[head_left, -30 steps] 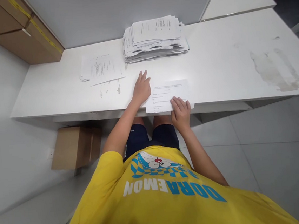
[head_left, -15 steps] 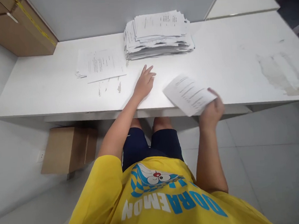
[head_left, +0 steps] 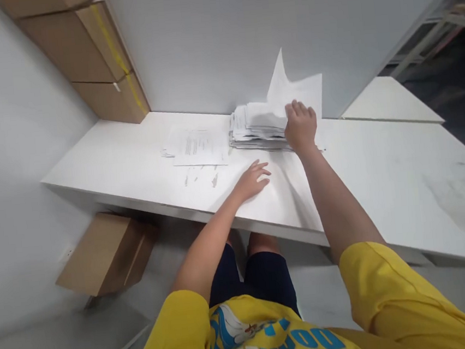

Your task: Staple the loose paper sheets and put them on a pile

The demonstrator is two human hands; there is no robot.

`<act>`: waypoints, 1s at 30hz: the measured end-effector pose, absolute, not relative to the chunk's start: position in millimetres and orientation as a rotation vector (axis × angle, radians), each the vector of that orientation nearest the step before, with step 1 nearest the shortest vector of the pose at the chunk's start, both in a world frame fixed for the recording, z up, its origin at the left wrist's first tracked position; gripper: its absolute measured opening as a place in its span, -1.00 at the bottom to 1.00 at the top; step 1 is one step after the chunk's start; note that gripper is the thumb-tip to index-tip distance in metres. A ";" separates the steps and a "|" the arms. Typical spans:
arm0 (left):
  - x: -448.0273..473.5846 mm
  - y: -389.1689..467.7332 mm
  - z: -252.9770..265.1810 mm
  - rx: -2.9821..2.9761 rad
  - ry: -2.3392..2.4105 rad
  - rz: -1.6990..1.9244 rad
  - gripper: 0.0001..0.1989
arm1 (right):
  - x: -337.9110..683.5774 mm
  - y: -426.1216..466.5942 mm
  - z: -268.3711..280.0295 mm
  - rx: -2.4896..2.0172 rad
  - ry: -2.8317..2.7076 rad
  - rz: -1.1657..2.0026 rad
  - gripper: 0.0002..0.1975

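Head-camera view, looking down over a yellow T-shirt (head_left: pixel 273 346) toward a white desk (head_left: pixel 365 183) set against a pale partition wall (head_left: pixel 211 39). The right hand (head_left: pixel 301 125) reaches forward at full arm's length to the tall stack of printed papers (head_left: pixel 253 128) at the back of the desk, just before the wall; its fingers are curled closed around a loose white sheet (head_left: pixel 296 89), which stands nearly upright above the right end of the stack, one corner pointing up and the lower edge hidden behind the knuckles. Whether the sheet's lower edge touches the stack cannot be told. The left hand (head_left: pixel 251 179) lies palm down on the bare desk surface nearer the front edge, fingers extended and slightly spread, holding nothing; it is well apart from the stack and from the right hand. Left of the stack, and just beside it, a second, thin pile of printed pages (head_left: pixel 197 144) lies flat on the desk; small grey scuff marks (head_left: pixel 200 177) show on the surface in front of that pile. Brown cardboard boxes (head_left: pixel 81 52) with yellow tape are piled against the wall at the far left end of the desk. Another cardboard box (head_left: pixel 104 252) sits on the floor below the desk's left end. Dark shorts (head_left: pixel 259 276) and knees are visible under the desk edge.
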State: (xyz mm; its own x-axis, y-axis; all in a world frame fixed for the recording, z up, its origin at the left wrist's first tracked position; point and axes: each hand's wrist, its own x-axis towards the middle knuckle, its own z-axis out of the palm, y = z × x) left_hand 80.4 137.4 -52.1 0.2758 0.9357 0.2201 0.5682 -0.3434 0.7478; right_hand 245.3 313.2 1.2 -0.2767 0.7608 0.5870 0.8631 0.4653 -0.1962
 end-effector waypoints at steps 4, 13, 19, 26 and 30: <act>82.3 129.3 -49.6 2.003 1.379 0.857 -0.79 | 242.7 333.8 -32.8 -1.414 -2.321 0.028 -0.47; 85.6 132.9 -53.4 2.031 1.422 0.697 -0.68 | 103.7 281.9 -25.0 -0.935 -2.483 0.141 -0.43; 93.3 139.9 -67.3 2.174 1.467 0.720 -0.72 | 29.5 215.2 -51.0 -1.008 -2.785 0.370 -0.12; 109.4 133.0 -72.5 2.236 1.606 0.631 -0.71 | 59.1 154.8 -25.3 -0.957 -2.955 0.047 -0.51; 106.7 105.4 -67.7 2.166 1.537 0.778 -0.69 | 74.9 145.2 -6.8 -0.984 -2.772 0.084 -0.53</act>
